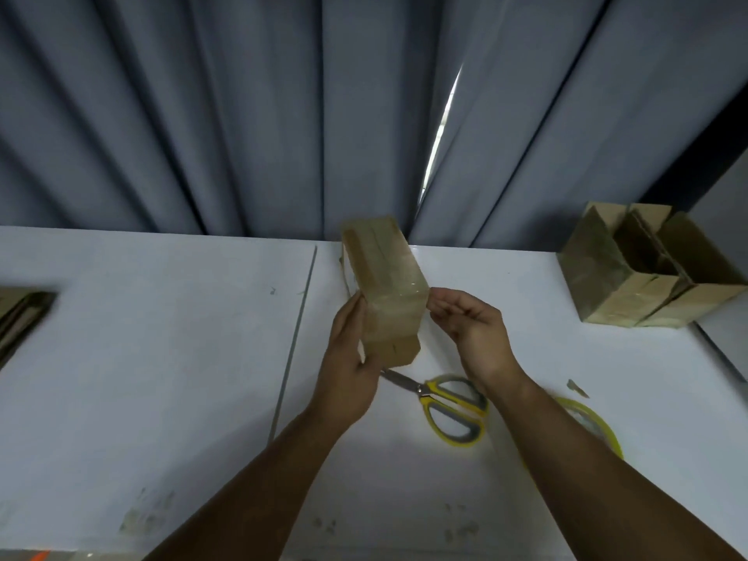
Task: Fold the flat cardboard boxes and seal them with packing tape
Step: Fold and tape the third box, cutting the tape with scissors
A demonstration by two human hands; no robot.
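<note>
A small folded cardboard box [382, 277] with clear tape along its top and near end is held above the white table [162, 358]. My left hand [348, 366] grips its left side and lower end. My right hand [469, 321] is at the box's right near corner, fingers curled, fingertips touching the taped edge. A roll of clear packing tape [595, 423] with a yellow core lies at the right, partly hidden by my right forearm.
Yellow-handled scissors [449, 402] lie on the table under my hands. Folded open boxes [647, 273] stand at the back right. A stack of flat cardboard [20, 313] lies at the left edge. Grey curtains hang behind the table.
</note>
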